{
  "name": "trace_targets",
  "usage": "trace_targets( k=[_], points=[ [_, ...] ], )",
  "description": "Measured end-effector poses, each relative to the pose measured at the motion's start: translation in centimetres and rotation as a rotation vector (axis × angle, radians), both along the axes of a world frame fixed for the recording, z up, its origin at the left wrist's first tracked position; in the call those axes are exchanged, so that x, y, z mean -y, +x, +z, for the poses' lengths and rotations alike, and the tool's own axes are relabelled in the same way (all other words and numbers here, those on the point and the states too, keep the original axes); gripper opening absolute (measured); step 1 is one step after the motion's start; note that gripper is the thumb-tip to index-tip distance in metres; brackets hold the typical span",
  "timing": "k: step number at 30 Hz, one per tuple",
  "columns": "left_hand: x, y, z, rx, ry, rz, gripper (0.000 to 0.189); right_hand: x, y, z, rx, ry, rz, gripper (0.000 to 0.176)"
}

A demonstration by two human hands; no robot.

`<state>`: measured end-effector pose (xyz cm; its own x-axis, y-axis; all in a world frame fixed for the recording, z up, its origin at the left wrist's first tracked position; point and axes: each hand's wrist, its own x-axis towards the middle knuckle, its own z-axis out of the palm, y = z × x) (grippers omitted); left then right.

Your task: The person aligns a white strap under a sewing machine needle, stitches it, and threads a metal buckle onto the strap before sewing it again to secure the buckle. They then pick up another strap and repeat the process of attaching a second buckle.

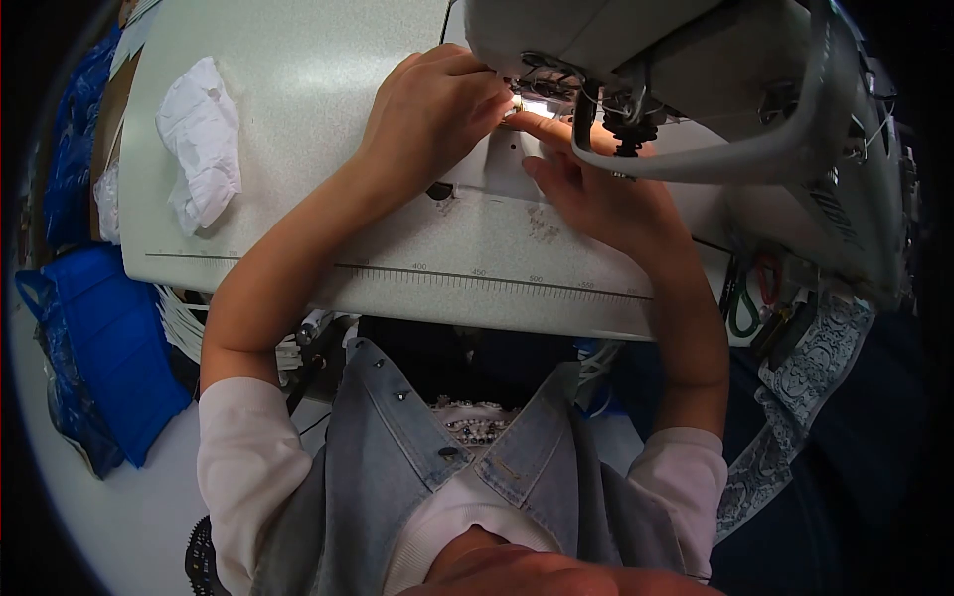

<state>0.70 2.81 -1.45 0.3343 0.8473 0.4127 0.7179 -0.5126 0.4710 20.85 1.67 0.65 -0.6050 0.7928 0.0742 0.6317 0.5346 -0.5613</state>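
My left hand (437, 111) is at the lit needle area of a sewing machine (696, 70), its fingers bent together around something too small to make out. My right hand (606, 194) lies just to the right, partly behind the machine's grey guard bar (696, 166). Its index finger stretches left until its tip nearly meets the left fingertips, and the thumb is apart from it. Whatever lies under the fingertips is hidden by the fingers and the glare. Both hands are over the metal plate (497, 174) set in the pale table.
A crumpled white cloth (202, 139) lies on the table (298, 60) at the left. A printed ruler (447, 275) runs along the front edge. Blue bags (109, 348) stand at the far left. Green-handled scissors (740, 303) and patterned lace (810, 368) are at the right.
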Motion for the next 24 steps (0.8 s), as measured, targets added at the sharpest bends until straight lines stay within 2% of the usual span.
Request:
trace_targets(
  k=[4, 6, 8, 10, 11, 12, 13, 15, 16, 18, 24],
  points=[
    [0.1, 0.0, 0.1, -0.007, 0.009, 0.000, 0.009, 0.0, 0.2, 0.1, 0.060, -0.060, 0.005, 0.043],
    [0.0, -0.1, -0.1, 0.000, 0.019, -0.007, 0.008, 0.0, 0.4, -0.2, -0.039, -0.096, 0.017, 0.044],
    [-0.2, -0.3, -0.2, 0.005, 0.029, -0.015, 0.008, -0.2, 0.6, 0.4, -0.025, -0.065, 0.047, 0.041],
    [-0.5, -1.0, -0.1, 0.123, -0.100, -0.063, 0.006, -0.6, 1.2, 0.6, -0.013, -0.035, 0.077, 0.038],
    [-0.6, -1.4, -0.2, 0.119, -0.102, -0.065, 0.006, -0.9, 1.8, 0.4, -0.109, -0.182, 0.114, 0.034],
    [-0.7, -2.0, -0.3, 0.286, -0.228, -0.081, 0.006, -1.3, 2.3, 0.3, -0.208, -0.329, 0.151, 0.031],
    [-0.8, -2.2, -0.2, 0.452, -0.354, -0.097, 0.008, -1.5, 2.8, 0.0, -0.214, -0.328, 0.148, 0.031],
    [-0.4, -1.8, 0.6, 0.351, -0.384, -0.043, 0.009, -1.6, 3.1, -0.1, -0.383, -0.059, 0.089, 0.021],
    [-0.4, -1.7, 0.8, 0.304, -0.397, -0.014, 0.010, -1.6, 3.1, 0.5, -0.387, -0.057, 0.085, 0.021],
    [-0.2, -1.5, 0.6, 0.241, -0.322, -0.035, 0.011, -1.8, 3.0, 2.4, -0.159, -0.271, 0.025, 0.018],
    [-0.3, -1.3, -0.5, 0.229, -0.178, -0.086, 0.010, -1.9, 2.8, 2.4, -0.139, -0.228, 0.044, 0.017]
  ],
)
